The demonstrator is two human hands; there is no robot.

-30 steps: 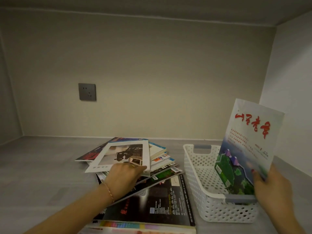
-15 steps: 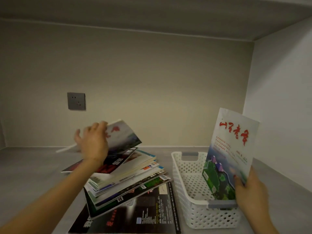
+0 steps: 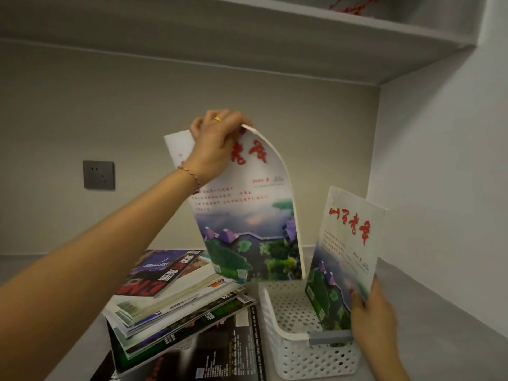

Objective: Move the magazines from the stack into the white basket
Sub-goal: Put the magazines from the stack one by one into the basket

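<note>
My left hand [image 3: 215,141] grips the top edge of a white magazine [image 3: 253,224] with red characters and a landscape picture. It hangs bent in the air, its lower edge just over the far left rim of the white basket [image 3: 299,350]. My right hand [image 3: 372,317] holds a second, matching magazine [image 3: 346,251] upright, its lower end inside the basket by the near grey handle. The untidy stack of magazines [image 3: 176,295] lies left of the basket, a dark red and blue cover on top.
A grey wall socket [image 3: 99,175] sits on the back wall at left. A side wall [image 3: 439,174] stands close on the right of the basket. A shelf board [image 3: 275,45] runs overhead. Everything rests on a grey counter [image 3: 439,325].
My left hand has lifted the top magazine off the stack and carried it up and right toward the basket. My right hand still holds its magazine upright in the basket.
</note>
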